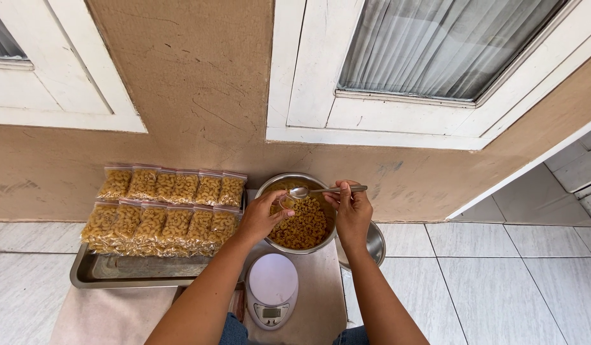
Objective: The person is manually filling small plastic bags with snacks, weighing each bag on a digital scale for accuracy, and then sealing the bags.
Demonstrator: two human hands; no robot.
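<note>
a: holding what, right hand [353, 211]?
b: spoon [326, 190], over pasta bowl [300, 213] at centre. left hand [264, 216] pinches a small clear bag [286, 201]. scale [272, 298] near, packets tray [139, 271] left.

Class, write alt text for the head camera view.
Two hands work over a metal bowl of elbow macaroni: the right hand holds a spoon, the left hand a small clear bag. Filled bags line a tray; a scale sits nearby.

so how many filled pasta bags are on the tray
12 that show, in two rows of six on the tray: the back row along the wall and the front row nearer the person. More could lie hidden beneath them.
</note>
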